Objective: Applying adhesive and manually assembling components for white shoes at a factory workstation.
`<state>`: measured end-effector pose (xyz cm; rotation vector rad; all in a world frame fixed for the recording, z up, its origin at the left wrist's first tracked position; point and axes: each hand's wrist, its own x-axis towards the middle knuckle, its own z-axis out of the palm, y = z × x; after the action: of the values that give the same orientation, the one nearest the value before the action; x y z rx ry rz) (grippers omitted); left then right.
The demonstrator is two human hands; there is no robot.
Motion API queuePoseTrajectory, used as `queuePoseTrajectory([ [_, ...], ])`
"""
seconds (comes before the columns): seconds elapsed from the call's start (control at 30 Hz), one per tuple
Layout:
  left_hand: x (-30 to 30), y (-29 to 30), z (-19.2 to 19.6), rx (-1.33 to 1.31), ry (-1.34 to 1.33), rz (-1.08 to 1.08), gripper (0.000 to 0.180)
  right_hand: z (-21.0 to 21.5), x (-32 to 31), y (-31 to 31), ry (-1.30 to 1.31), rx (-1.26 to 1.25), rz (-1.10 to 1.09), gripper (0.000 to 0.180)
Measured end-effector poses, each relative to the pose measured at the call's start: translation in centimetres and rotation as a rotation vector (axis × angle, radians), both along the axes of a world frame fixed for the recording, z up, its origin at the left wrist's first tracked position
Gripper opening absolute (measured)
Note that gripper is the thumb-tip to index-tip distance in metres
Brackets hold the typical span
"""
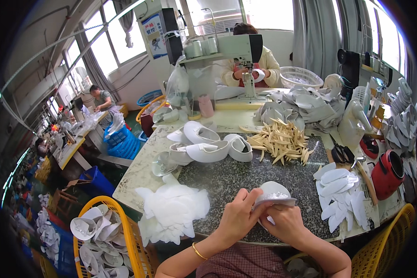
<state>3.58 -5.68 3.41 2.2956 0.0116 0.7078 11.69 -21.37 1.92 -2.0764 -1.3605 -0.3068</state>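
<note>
Bare hands (237,212) and forearms (325,252), a skinny gold-toned bangle (198,251) on the left wrist (214,243), plus a dark maroon checked garment (243,263) around 6 o'clock.

A pale, stained table (127,187) carries a dark, speckled stone slab (208,178). Thin, translucent white sheet pieces (176,211) lie heaped across the slab's left edge. Toward its far left corner sit thick, curved white bands (207,150), with a clear, rounded plastic-like piece (163,164) just beside them. Slender, pointed tan strips (282,143) pile up at the far edge. Flat, elongated white pieces (340,192) spread over the right edge, near black-handled scissors (342,153), a wooden-handled hammer (367,181) and a red, rounded container (387,178).
</note>
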Motion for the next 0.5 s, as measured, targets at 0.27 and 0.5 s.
queuePoseTrajectory([
  [0.27,1.7,0.7,-4.2,-1.087,0.094,-0.015,0.042,0.1,1.0,0.8,0.477,0.36,-0.181,0.015],
  [0.5,2.4,1.1,-6.8,-1.456,0.261,0.057,0.051,-1.5,0.6,1.7,0.57,0.378,-0.09,0.019],
])
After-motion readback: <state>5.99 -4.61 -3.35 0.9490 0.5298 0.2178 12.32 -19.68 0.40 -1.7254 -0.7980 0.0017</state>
